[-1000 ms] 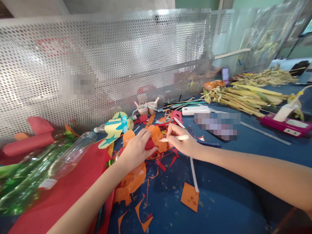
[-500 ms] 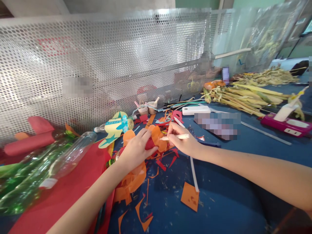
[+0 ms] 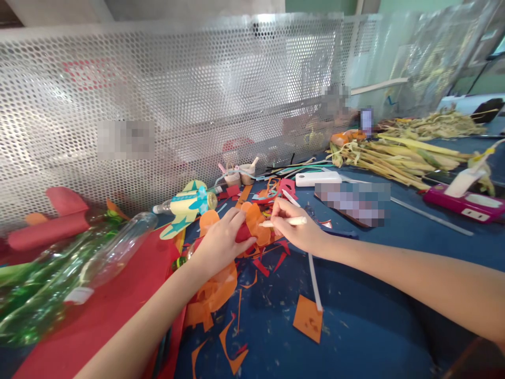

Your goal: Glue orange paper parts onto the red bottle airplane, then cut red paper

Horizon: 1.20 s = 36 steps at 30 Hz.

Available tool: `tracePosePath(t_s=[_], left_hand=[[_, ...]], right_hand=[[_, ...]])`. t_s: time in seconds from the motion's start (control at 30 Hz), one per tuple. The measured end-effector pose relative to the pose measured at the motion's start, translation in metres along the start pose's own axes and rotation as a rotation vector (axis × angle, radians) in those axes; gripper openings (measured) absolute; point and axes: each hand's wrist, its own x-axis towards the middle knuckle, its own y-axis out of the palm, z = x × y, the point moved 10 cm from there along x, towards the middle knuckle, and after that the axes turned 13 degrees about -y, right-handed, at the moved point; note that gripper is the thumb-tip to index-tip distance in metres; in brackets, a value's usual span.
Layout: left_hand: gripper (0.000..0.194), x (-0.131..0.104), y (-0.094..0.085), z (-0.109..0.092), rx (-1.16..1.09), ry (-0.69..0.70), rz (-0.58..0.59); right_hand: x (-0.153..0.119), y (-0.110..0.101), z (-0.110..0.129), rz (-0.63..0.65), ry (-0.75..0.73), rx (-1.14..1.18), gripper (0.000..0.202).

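My left hand (image 3: 225, 235) is wrapped over a bottle covered in red paper (image 3: 243, 232), lying on the blue table. An orange paper flower shape (image 3: 256, 223) is at the bottle's right end. Between the fingertips of my right hand (image 3: 292, 223) is a cream-white marker-like stick (image 3: 296, 221), its tip at the orange paper. Most of the bottle is hidden under my left hand; a green cap (image 3: 180, 262) shows at its lower left. More orange paper (image 3: 219, 292) lies below my left wrist.
Clear and green bottles (image 3: 118, 252) lie on red sheets at left. A yellow-and-blue decorated bottle (image 3: 189, 204), paper scraps (image 3: 232, 352), a white glue gun (image 3: 467, 176) on a magenta box and dried husks (image 3: 394, 158) surround the work. A perforated metal screen (image 3: 177, 95) stands behind.
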Motion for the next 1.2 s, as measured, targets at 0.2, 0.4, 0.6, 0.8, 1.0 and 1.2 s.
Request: tracePosePath(t_s=[0.2,0.4,0.6,0.8,1.0,1.2], left_hand=[[0.033,-0.0002,-0.0009,-0.0017,0.000,0.004,0.002],[0.030,-0.0008,0.0000,-0.0013,-0.004,0.005,0.007],[0.029,-0.0013,-0.0008,-0.0013,-0.005,0.001,-0.001],[0.034,-0.0017,0.0000,-0.0024,-0.008,-0.001,0.011],[0.033,-0.0027,0.0009,-0.0030,-0.009,-0.010,0.021],[0.038,-0.0041,0.0028,-0.0034,0.009,-0.028,0.037]], right_hand=[[-0.0006,0.0008,-0.0005,0.003,0.010,0.005,0.017],[-0.0006,-0.0001,0.0005,-0.003,-0.033,0.010,0.017],[-0.0014,0.0002,-0.0014,0.000,-0.036,0.003,0.018],[-0.0029,0.0008,-0.0026,0.005,-0.041,-0.006,0.012],[-0.0035,0.0017,-0.0007,0.006,-0.022,-0.009,0.015],[-0.0066,-0.0009,-0.0037,-0.028,-0.015,0.031,0.015]])
